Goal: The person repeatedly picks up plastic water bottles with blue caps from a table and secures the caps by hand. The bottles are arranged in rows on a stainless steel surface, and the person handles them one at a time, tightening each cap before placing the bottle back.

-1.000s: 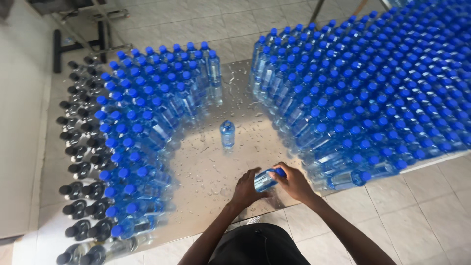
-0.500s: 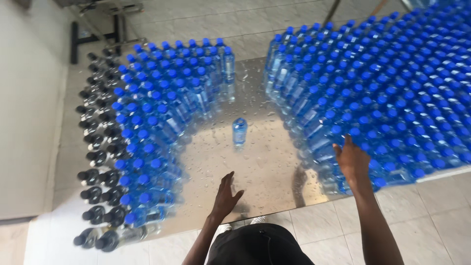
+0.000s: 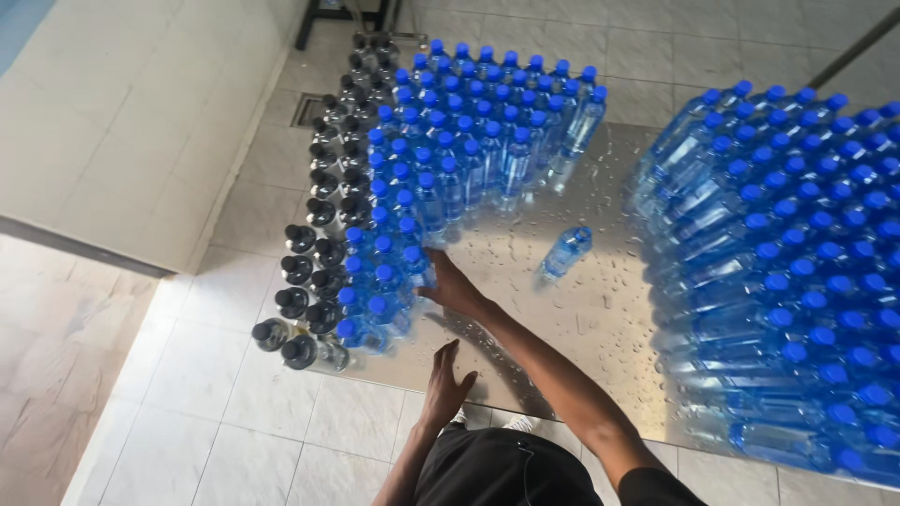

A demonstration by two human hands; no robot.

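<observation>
The person's right hand (image 3: 452,289) reaches across to the near edge of the left block of blue-capped water bottles (image 3: 450,159), fingers spread against the nearest ones; whether it grips one cannot be told. The left hand (image 3: 447,384) hovers open and empty over the wet steel table (image 3: 600,319). A push here could topple tightly packed neighbours, perhaps sending the black-capped bottles (image 3: 314,253) at the left edge off. A lone bottle (image 3: 565,251) stands apart, mid-table.
</observation>
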